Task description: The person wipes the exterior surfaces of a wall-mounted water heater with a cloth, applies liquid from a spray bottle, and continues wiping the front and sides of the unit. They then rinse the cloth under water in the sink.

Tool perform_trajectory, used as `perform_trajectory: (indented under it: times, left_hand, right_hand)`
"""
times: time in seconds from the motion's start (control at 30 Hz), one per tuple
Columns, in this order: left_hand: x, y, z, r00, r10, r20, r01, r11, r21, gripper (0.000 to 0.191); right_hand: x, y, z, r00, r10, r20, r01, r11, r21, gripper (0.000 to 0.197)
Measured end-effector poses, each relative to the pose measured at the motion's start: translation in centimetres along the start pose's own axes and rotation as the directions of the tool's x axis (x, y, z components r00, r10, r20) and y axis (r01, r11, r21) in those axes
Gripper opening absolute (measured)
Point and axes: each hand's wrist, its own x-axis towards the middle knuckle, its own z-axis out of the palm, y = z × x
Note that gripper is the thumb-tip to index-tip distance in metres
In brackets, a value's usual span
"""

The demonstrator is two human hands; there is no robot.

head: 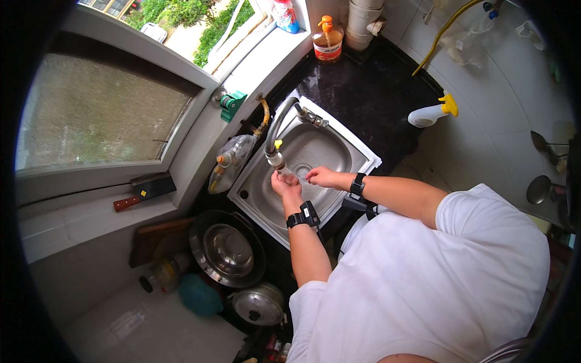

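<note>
Over the stainless steel sink [272, 206], my left hand [286, 185] is curled palm-up around a small clear container [285, 171], just below the outlet of the faucet [275, 159]. My fingers hide part of the container, so its full shape cannot be told. A yellow lever [278, 144] sits beside the outlet. My right hand [324, 177] hovers over the basin, right of the container and apart from it. Its fingers are loosely bent, and nothing shows between them. Both wrists wear black straps.
Left of the sink are a plastic bag with bottles [233, 156], a wok holding a metal bowl [227, 249] and a lidded pot [258, 305]. A cleaver [152, 187] lies on the windowsill. On the black counter [372, 86] stand a pump bottle [327, 43] and a spray bottle [426, 115].
</note>
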Motion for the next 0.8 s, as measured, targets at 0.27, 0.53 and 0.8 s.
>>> perform_trajectory:
  times: [0.27,0.53,0.8]
  left_hand:
    - [0.2,-5.3,-2.6,0.883,0.157,0.443,-0.354,0.843,0.406,0.051]
    - [-2.1,-4.2,-8.6,0.841,0.45,0.3,-0.541,0.696,0.473,0.045]
    - [-5.8,-2.9,-12.5,0.952,0.297,0.068,-0.295,0.841,0.455,0.043]
  right_hand:
    - [1.1,0.1,2.1,0.991,-0.027,0.13,-0.091,0.569,0.817,0.022]
    - [7.5,0.3,5.0,0.938,0.128,0.321,-0.344,0.262,0.901,0.033]
    - [5.0,-2.6,7.1,0.91,0.292,0.294,-0.402,0.452,0.796,0.054]
